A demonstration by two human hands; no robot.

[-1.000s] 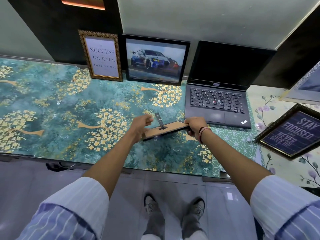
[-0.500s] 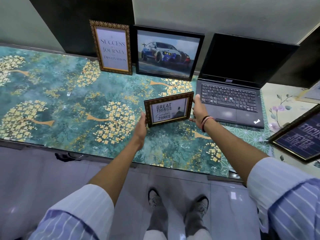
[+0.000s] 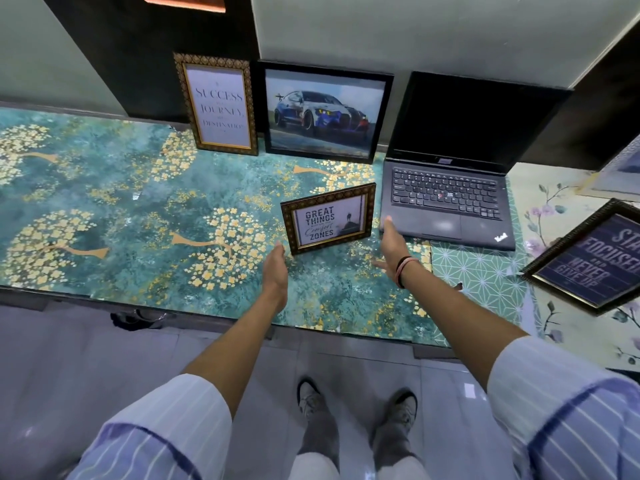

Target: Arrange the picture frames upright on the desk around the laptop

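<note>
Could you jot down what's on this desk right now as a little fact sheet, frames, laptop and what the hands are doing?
Small quote frame: upright, standing free, left of the laptop's front edge
Tall quote frame: upright at the wall
Car picture: upright at the wall, between the tall frame and the laptop
Laptop: open, screen dark
Dark quote frame: lying tilted on the right, not upright
Left hand: open, apart from the small frame
Right hand: open, empty
</note>
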